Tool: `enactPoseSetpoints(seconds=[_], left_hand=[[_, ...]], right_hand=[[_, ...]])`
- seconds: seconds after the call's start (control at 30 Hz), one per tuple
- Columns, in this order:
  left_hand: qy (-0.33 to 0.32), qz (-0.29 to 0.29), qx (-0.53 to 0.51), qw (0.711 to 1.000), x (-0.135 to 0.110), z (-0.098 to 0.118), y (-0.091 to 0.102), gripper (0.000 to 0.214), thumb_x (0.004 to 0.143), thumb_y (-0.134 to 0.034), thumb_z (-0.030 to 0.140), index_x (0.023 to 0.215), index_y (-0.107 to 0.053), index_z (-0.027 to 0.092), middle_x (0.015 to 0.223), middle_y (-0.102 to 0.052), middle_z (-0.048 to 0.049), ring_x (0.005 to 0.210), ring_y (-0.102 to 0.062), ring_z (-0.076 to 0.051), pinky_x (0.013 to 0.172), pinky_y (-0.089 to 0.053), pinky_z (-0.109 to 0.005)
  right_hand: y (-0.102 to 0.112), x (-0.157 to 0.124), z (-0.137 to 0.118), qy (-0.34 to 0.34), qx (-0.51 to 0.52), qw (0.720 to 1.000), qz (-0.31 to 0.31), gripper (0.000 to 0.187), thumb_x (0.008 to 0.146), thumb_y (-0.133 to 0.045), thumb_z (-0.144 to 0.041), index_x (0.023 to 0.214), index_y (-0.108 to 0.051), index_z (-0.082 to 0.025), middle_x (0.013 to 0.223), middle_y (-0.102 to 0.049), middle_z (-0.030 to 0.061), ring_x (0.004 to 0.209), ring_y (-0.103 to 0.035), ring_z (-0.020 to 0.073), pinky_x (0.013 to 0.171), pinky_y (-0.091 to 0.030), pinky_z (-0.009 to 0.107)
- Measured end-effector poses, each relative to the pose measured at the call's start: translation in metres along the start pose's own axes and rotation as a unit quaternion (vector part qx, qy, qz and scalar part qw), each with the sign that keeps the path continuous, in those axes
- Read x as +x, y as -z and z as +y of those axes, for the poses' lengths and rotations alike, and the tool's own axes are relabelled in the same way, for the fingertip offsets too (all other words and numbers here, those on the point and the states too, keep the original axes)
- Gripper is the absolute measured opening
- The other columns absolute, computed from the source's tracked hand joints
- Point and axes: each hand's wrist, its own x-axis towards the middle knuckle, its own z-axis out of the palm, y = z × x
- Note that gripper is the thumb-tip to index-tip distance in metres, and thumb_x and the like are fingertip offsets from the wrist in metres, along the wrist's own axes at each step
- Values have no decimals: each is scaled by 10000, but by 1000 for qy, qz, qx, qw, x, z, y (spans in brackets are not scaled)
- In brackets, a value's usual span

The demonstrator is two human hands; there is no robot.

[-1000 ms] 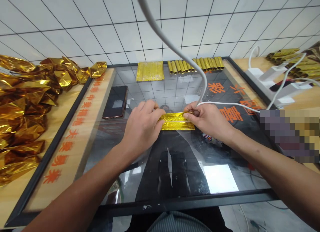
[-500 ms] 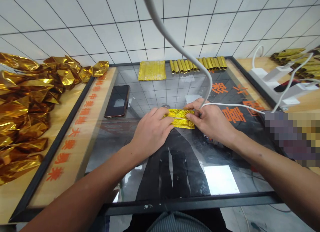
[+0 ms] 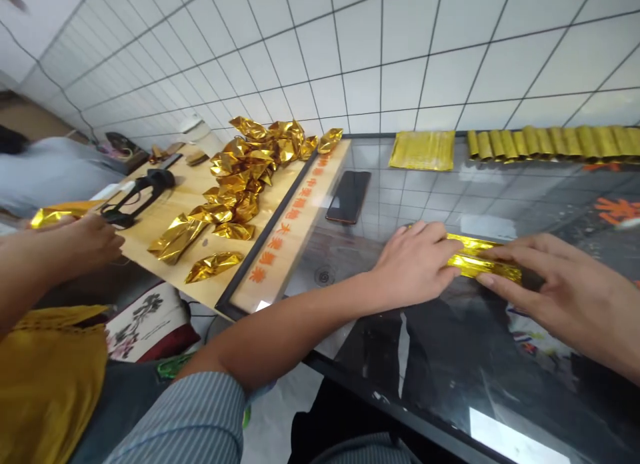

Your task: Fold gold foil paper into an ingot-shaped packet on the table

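Note:
A strip of shiny gold foil paper [image 3: 483, 256], with a crease running along its length, lies on the glass tabletop. My left hand [image 3: 417, 261] is closed over its left end, fingers bent and partly covering it. At the other end, my right hand [image 3: 565, 284] grips the paper between thumb and fingers. Behind them, a flat stack of gold paper [image 3: 423, 151] rests near the wall. Beside that stack stretches a row of rolled gold tubes [image 3: 550, 143].
A black phone [image 3: 349, 196] lies left of my hands. Folded gold foil pieces [image 3: 240, 184] are heaped on the wooden table. At far left, another person's hand [image 3: 85, 244] is near gold foil and a black tape dispenser [image 3: 145, 194]. The dark table frame [image 3: 280, 244] forms a raised edge.
The view has swung left, bringing the co-worker and the wooden table into sight. Both my hands are still at the ends of the gold foil paper.

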Motion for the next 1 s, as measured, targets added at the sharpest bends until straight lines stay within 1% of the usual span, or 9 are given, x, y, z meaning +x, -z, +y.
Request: enactPoseSetpoints(seconds=[0.1, 0.2, 0.3, 0.4, 0.47, 0.53, 0.67, 0.8, 1.0], left_hand=[[-1, 7, -5, 1000, 2, 0, -1, 254, 1065, -623, 375, 1251, -717, 231, 1224, -664, -87, 1165, -606, -274, 918, -505, -436], [8, 1, -6, 1000, 6, 0, -1, 221, 1053, -643, 395, 1144, -737, 216, 1182, -673, -81, 1144, -611, -272, 907, -507, -434], [4, -11, -6, 1000, 9, 2, 1, 173, 1056, -629, 349, 1073, -736, 214, 1168, -692, -72, 1140, -626, -264, 910, -511, -430], [-9, -15, 7, 1000, 4, 5, 8, 170, 1060, -597, 291, 1033, -744, 212, 1168, -707, -82, 1135, -646, -266, 909, -514, -425], [-21, -24, 32, 999, -5, 5, 14, 208, 1067, -565, 259, 1011, -758, 205, 1128, -719, -92, 1114, -660, -270, 908, -515, -419], [-29, -23, 66, 997, -17, 2, 18, 273, 1078, -536, 246, 942, -767, 195, 1066, -721, -96, 1073, -666, -274, 899, -513, -420], [-32, -4, 81, 996, -41, -12, 14, 326, 1104, -495, 261, 979, -790, 208, 1085, -737, -86, 1054, -664, -264, 920, -509, -412], [-12, 39, 41, 998, -55, -23, 9, 304, 1105, -507, 282, 1057, -805, 238, 1194, -762, -74, 1072, -667, -252, 945, -513, -409], [84, 73, -41, 993, -54, -30, 11, 255, 1045, -592, 289, 922, -810, 235, 1104, -760, -44, 1027, -636, -240, 915, -496, -398]], right_hand=[[1, 1, -1, -25, -66, 997, 9, 348, 935, -597, -726, 962, -756, -417, 1022, -717, 106, 946, -686, 319, 897, -489, 571], [1, 2, 6, -72, -77, 994, 2, 332, 871, -685, -722, 880, -690, -390, 941, -712, 76, 791, -680, 292, 746, -479, 538], [2, 2, 10, -78, -62, 995, -31, 258, 869, -725, -637, 867, -698, -380, 897, -728, 68, 736, -680, 283, 671, -473, 507], [8, -1, 0, -54, -50, 997, -21, 134, 924, -725, -489, 919, -738, -356, 979, -767, 98, 813, -715, 311, 734, -510, 513], [13, -6, -15, -43, -63, 996, -43, 67, 961, -708, -379, 952, -750, -327, 1019, -777, 106, 901, -724, 323, 814, -543, 509], [16, -11, -27, -18, -65, 997, -47, 133, 1005, -643, -337, 988, -771, -304, 1039, -780, 99, 986, -725, 326, 912, -563, 508], [17, -21, -33, -31, -71, 996, -48, 220, 1051, -592, -325, 1093, -805, -290, 1153, -770, 96, 1077, -718, 293, 1008, -571, 481], [16, -23, -31, -53, -57, 997, -30, 209, 1040, -630, -347, 1107, -815, -276, 1145, -753, 97, 1079, -705, 282, 993, -566, 461], [13, -12, -33, -119, -35, 992, -27, 277, 1060, -598, -400, 994, -816, -242, 961, -739, 69, 966, -684, 255, 901, -525, 402]])
